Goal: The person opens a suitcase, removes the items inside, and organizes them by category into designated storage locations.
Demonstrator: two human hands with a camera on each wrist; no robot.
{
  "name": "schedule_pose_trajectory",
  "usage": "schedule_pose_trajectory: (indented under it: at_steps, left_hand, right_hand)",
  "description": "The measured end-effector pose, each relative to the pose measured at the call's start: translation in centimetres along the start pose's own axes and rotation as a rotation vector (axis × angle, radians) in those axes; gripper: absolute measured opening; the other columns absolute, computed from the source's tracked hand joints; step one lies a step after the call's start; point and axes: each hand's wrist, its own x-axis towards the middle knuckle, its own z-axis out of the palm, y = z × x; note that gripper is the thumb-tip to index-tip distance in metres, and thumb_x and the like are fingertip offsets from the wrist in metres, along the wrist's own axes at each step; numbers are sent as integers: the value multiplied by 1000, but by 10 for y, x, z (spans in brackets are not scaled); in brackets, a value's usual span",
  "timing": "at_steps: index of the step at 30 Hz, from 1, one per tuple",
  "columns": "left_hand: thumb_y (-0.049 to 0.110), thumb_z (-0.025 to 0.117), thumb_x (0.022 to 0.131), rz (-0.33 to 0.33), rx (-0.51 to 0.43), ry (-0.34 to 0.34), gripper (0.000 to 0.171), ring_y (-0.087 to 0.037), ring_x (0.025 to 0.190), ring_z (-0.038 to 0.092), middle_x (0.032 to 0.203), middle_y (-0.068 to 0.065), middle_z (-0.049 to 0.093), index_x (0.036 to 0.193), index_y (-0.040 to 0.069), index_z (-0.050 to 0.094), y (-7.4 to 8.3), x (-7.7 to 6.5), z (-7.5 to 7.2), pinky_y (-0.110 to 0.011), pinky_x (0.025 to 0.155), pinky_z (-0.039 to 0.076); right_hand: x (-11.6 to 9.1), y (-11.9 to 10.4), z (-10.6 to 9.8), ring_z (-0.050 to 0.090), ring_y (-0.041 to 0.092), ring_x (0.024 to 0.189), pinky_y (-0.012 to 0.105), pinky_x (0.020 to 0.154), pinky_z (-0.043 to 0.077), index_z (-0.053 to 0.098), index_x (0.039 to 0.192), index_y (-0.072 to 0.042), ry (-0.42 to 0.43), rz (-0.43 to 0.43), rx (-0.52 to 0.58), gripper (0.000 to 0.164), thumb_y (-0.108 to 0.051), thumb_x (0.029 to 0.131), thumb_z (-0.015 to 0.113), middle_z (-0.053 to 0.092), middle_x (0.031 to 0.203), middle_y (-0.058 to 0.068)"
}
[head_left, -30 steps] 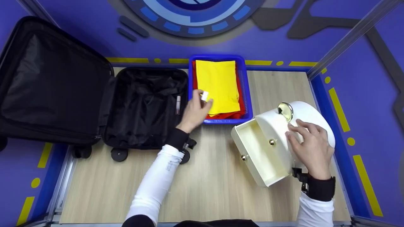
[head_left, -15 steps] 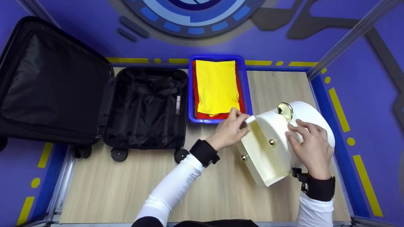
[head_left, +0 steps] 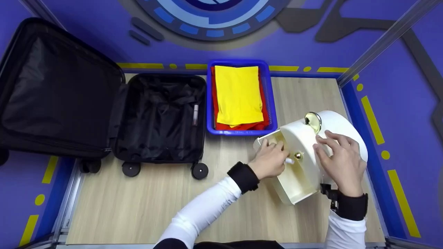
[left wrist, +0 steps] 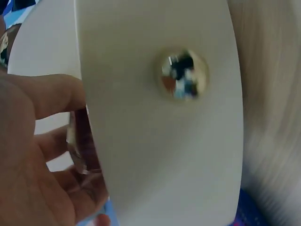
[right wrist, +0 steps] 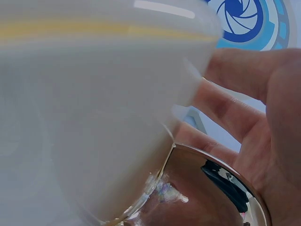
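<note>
In the head view my left hand (head_left: 271,160) is inside the pulled-out drawer (head_left: 297,183) of a white rounded storage box (head_left: 341,126). It pinches a lip gloss tube (head_left: 289,160) with a white cap. The left wrist view shows the tube's dark red clear body (left wrist: 84,141) behind the drawer front (left wrist: 160,141) with its gold knob. My right hand (head_left: 342,162) rests against the box with bent, relaxed fingers, near the gold ring handle (head_left: 313,122). A similar lip gloss (head_left: 195,115) lies in the open black suitcase (head_left: 159,138).
A blue basket (head_left: 272,103) at the back centre holds a folded yellow cloth (head_left: 238,95) over red cloth (head_left: 264,119). The suitcase lid (head_left: 59,93) leans open at the left. Everything stands on a wooden tabletop (head_left: 148,204) with blue walls around it.
My left hand has moved right and toward me, from over the basket into the drawer, carrying the lip gloss. The right hand and the box have stayed put.
</note>
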Motion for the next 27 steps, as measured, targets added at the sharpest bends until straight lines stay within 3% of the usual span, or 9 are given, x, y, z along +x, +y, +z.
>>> schedule_pose_trajectory:
  at_steps: [6,10,14,18,27]
  left_hand:
    - [35,73,88,-145,9,-125,30,-15,94,63,116,4,61,116,25,70,23,8,13,-36,91,39]
    - [46,70,92,-217,71,-180,32,-15,97,63,117,5,63,118,27,70,30,13,20,-38,94,40]
    - [51,65,96,-247,135,-208,33,-15,101,62,115,5,64,119,29,72,34,17,24,-38,95,40]
    - [46,69,93,-264,175,-247,32,-15,104,61,115,7,66,121,32,73,37,21,25,-38,95,42]
    - [40,70,93,-309,190,-258,28,-14,100,62,112,8,65,121,34,74,40,26,28,-38,94,42]
  right_hand:
    - [0,0,1,51,50,130,73,71,47,81,115,-14,13,-10,6,27,-27,92,79,69,134,12]
    - [1,-1,0,50,49,131,72,70,47,80,116,-15,7,-5,9,28,-28,92,79,68,135,11]
    - [0,-1,0,51,49,130,71,67,48,80,116,-15,16,-11,9,28,-27,91,80,69,134,11]
    - [0,0,0,53,50,128,69,68,48,81,115,-14,44,-31,29,27,-25,90,80,70,132,11]
    - [0,1,1,53,50,127,69,71,47,81,114,-14,48,-33,35,27,-24,90,81,70,132,12]
